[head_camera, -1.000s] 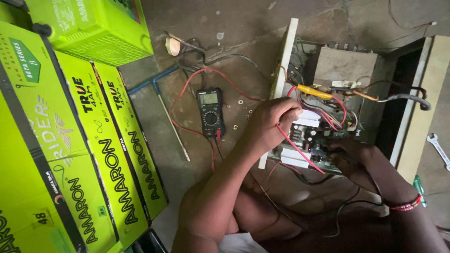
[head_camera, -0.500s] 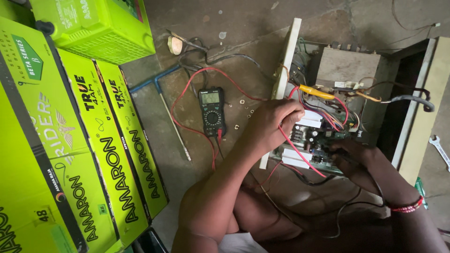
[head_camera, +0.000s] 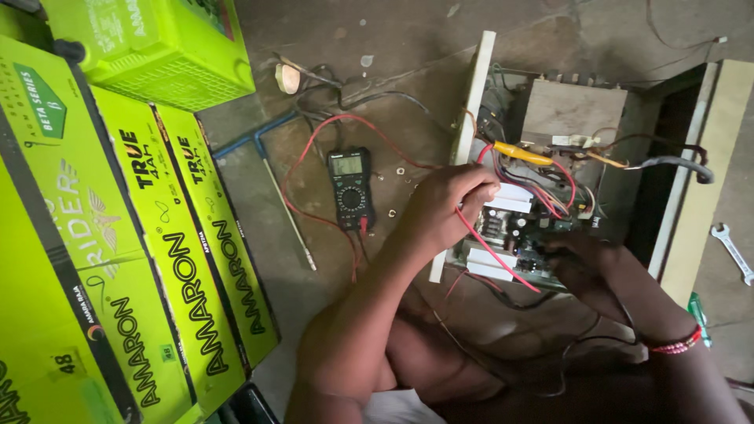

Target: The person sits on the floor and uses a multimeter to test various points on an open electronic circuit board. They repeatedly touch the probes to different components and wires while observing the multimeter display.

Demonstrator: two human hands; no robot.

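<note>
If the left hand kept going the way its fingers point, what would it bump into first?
Probably the bundle of coloured wires over the circuit board. The left hand points right, into the open casing. Depth is hard to judge.

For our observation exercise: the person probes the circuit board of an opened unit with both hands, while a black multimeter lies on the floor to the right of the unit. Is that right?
Not quite. The head view shows the multimeter lying left of the opened unit, between it and the green boxes. The rest holds: the left hand and right hand are both at the circuit board.
</note>
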